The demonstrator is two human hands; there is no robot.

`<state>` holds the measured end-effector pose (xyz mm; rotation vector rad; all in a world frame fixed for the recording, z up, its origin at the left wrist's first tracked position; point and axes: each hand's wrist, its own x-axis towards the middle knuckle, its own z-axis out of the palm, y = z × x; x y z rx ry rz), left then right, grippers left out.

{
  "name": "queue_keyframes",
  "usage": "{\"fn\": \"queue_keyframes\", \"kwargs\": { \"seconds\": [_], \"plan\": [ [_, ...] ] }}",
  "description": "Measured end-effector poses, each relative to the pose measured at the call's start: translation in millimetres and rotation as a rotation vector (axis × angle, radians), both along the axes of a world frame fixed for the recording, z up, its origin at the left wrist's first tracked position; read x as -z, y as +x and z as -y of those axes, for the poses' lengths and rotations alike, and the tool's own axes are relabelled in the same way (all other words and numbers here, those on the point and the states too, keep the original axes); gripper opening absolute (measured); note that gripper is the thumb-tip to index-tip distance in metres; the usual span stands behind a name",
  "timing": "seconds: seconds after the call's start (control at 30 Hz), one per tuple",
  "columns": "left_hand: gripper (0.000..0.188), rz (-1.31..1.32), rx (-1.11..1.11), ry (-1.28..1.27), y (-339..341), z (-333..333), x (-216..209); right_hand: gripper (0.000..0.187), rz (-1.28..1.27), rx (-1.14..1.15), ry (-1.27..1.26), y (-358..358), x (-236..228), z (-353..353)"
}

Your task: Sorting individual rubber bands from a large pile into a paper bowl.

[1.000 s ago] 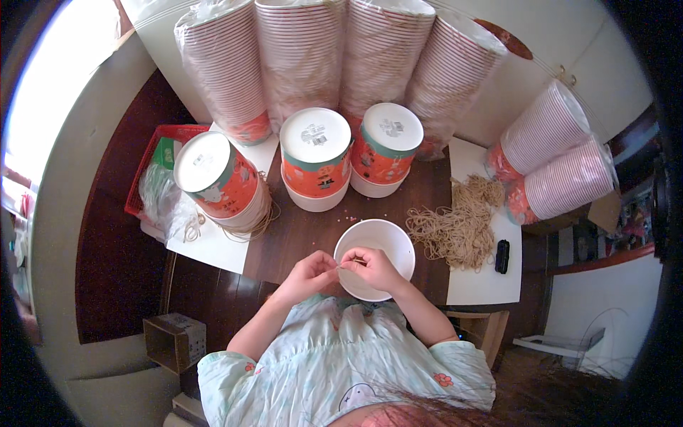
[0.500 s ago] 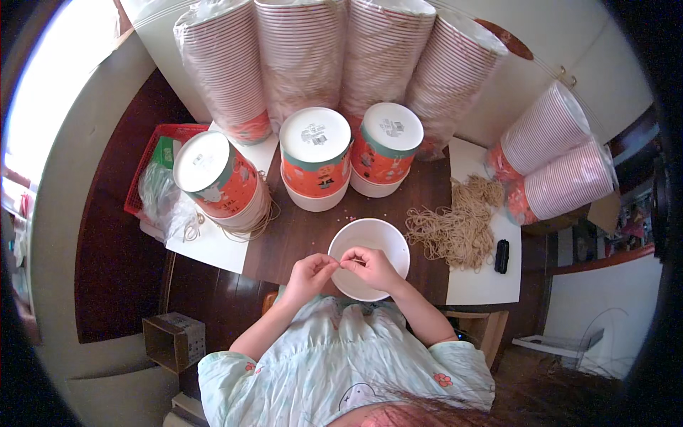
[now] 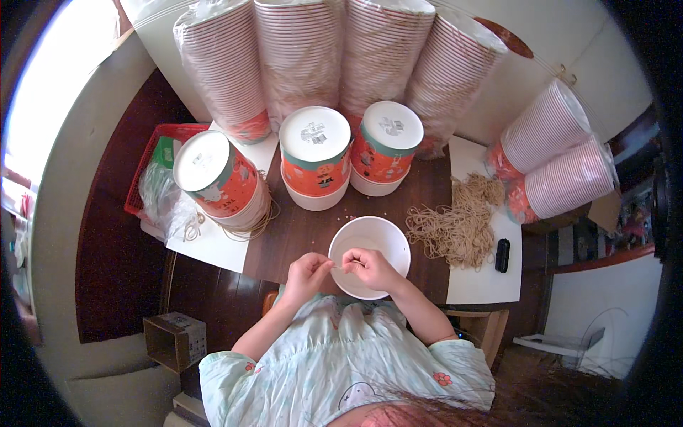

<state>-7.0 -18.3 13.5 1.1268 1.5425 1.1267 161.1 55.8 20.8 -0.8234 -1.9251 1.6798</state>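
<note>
Hands meet over the near rim of a white bowl (image 3: 369, 255) that sits on the dark wooden table (image 3: 299, 231), close to the person's chest. The left hand (image 3: 307, 272) and the right hand (image 3: 366, 266) are both pinched shut, fingertips facing each other across a short gap, and something thin seems to run between them; it is too small to say surely, but it looks like one of the tan strings from the pile (image 3: 455, 224) lying just right of the bowl. What exactly each pinch holds cannot be told beyond that.

To do this fine work well, a judgement from the pose: keep the pinches close together and low over the bowl, so that anything slipping falls inside it and not on the table. Drawing the strand taut between the fingertips should make it easier to handle, and the elbows tucked near the body help steady both wrists.

Both forearms come up from the lower edge, bent at the elbow and angled inward, the wrists slightly raised and the knuckles turned up toward the camera.

Farther back on the table stand three orange tubs with white lids (image 3: 315, 146), one tipped at the left (image 3: 213, 174) with loose string beneath it. Behind them lean tall wrapped stacks of paper bowls (image 3: 299, 50), and two more stacks lie at the right (image 3: 562, 167). A small black object (image 3: 502, 255) rests beside the string pile.
</note>
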Motion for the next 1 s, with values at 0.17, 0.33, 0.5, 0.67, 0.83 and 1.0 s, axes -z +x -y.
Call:
{"fn": "queue_keyframes", "kwargs": {
  "seconds": [0.17, 0.33, 0.5, 0.67, 0.83, 1.0],
  "plan": [
    [0.012, -0.33, 0.082, 0.399, -6, -2, -23, 0.006, -0.003, -0.006, -0.018, -3, -17, -3],
    [0.017, -0.479, 0.128, 0.469, -8, -3, -32, 0.009, -0.003, -0.032, 0.2, -12, -24, -3],
    [0.016, -0.529, 0.15, 0.477, -10, -2, -34, 0.019, 0.001, 0.051, 0.154, -17, -35, 0],
    [0.014, -0.618, 0.152, 0.416, -12, -3, -41, 0.022, -0.026, 0.086, 0.229, -22, -46, 0],
    [0.014, -0.524, 0.179, 0.359, -19, 4, -19, 0.016, -0.175, 0.031, 0.07, -18, -67, -5],
    [0.01, -0.305, 0.199, 0.201, -17, 7, -13, 0.014, -0.243, -0.049, -0.048, -16, -80, -1]
  ]
}}
